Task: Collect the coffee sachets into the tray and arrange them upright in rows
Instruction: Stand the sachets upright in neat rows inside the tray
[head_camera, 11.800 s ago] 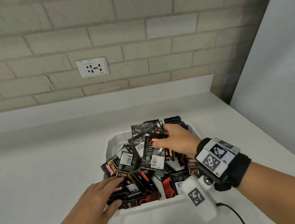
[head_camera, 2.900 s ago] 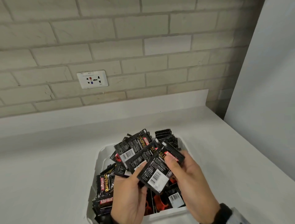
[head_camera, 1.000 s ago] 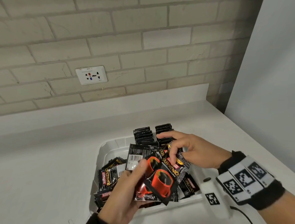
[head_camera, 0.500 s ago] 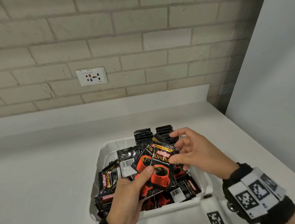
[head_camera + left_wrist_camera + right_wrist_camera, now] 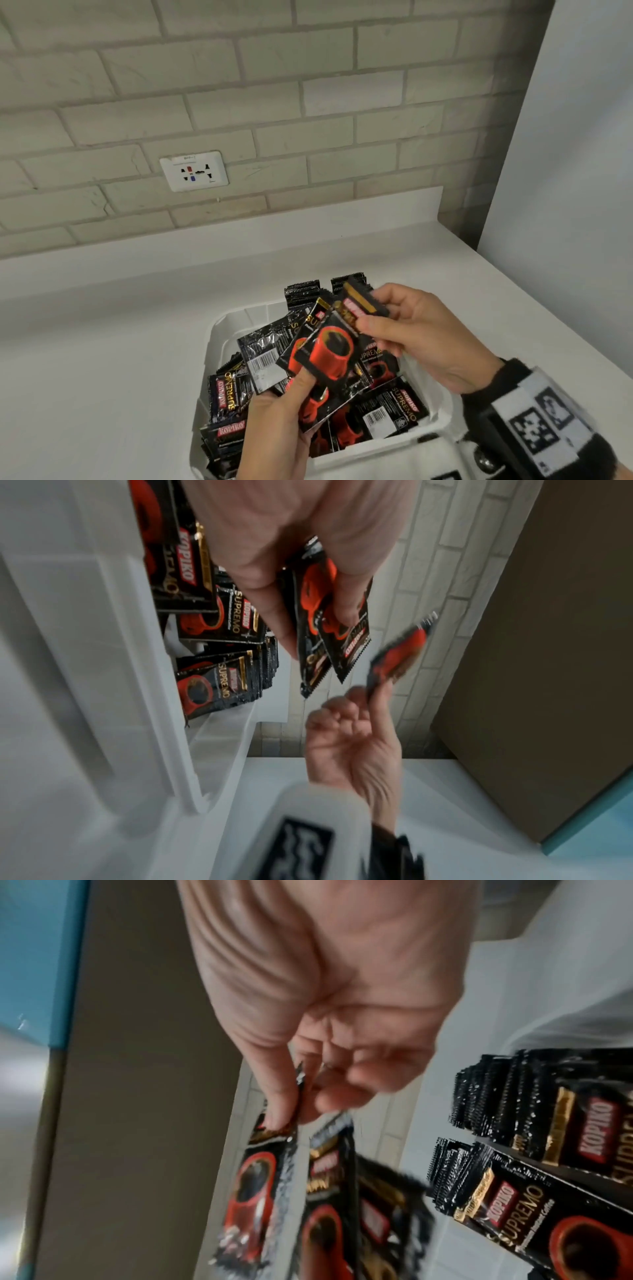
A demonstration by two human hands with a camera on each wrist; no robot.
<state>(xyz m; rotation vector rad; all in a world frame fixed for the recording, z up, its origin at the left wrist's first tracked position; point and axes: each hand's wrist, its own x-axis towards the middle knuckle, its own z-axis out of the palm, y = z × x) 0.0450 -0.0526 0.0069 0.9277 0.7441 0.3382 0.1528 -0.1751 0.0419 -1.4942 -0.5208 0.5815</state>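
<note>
Gripping, in the left hand (image 5: 274,421), a fanned bunch of glossy black foil coffee sachets printed with a red cup (image 5: 325,359), thumb pressed across the fronts, fingers curled behind. Pinching, in the right hand (image 5: 421,339), one more black-and-red sachet (image 5: 359,303) by its top edge between thumb and forefinger, held just above the fan and clear of it in the left wrist view.

Largest first: a white countertop (image 5: 102,359) under a pale brick wall with a white socket plate (image 5: 194,170). On it, a white moulded plastic tray (image 5: 219,329), directly below both hands. Inside, a loose heap of the same sachets (image 5: 390,411) lying flat and crossed, some showing barcodes, filling the near and left parts. At the far edge, two short upright rows of sachets (image 5: 303,291) standing on end, packed face to face.

Step in hand, by judgement: sorting, that is, gathering loose sachets into one squared bunch, all facing the same way, before standing them up. Well short of done, with most of the sachets still jumbled.

Next move, likely: sliding the pinched sachet into the fan, tapping the edges flush, then lowering the bunch on end against the standing rows. Calls for a firm squeeze, since slick foil slips sideways, and for clearing flat sachets from the spot first.
</note>
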